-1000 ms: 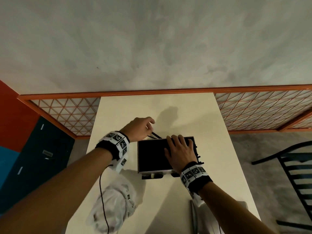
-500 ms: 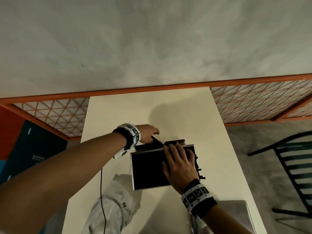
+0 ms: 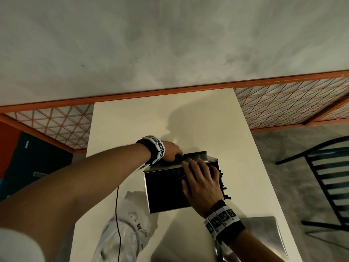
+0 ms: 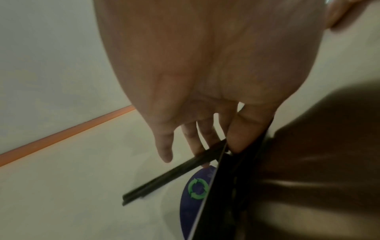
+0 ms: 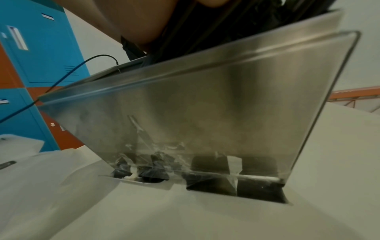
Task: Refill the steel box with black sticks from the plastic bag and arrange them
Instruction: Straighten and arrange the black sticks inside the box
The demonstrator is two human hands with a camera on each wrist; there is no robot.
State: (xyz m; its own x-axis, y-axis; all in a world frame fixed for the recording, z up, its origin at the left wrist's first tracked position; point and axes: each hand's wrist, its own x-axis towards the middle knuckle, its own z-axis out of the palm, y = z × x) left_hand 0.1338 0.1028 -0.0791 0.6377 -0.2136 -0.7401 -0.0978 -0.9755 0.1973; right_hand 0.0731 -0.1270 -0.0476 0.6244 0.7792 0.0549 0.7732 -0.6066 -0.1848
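The steel box [image 3: 164,168] [image 5: 205,105] stands tilted on the cream table [image 3: 170,120], packed with black sticks [image 3: 164,190]. Several stick ends [image 3: 223,184] poke out past its right side. My right hand [image 3: 200,182] lies flat on the sticks, fingers straight, pressing them down. At the box's far left corner my left hand [image 3: 171,152] [image 4: 205,149] pinches a couple of black sticks [image 4: 164,178] between its fingers, right against the box rim. The crumpled plastic bag [image 3: 120,237] lies near the table's front left.
A steel lid [image 3: 264,237] lies at the front right of the table. A black cable [image 3: 117,214] runs over the bag. A black chair [image 3: 324,176] stands to the right. A blue label with a green recycling mark [image 4: 196,186] lies by the box.
The box has tipped up, its left side lifted off the table. My left hand has come down to the box's far left corner with its sticks. The right hand stays flat on the sticks.
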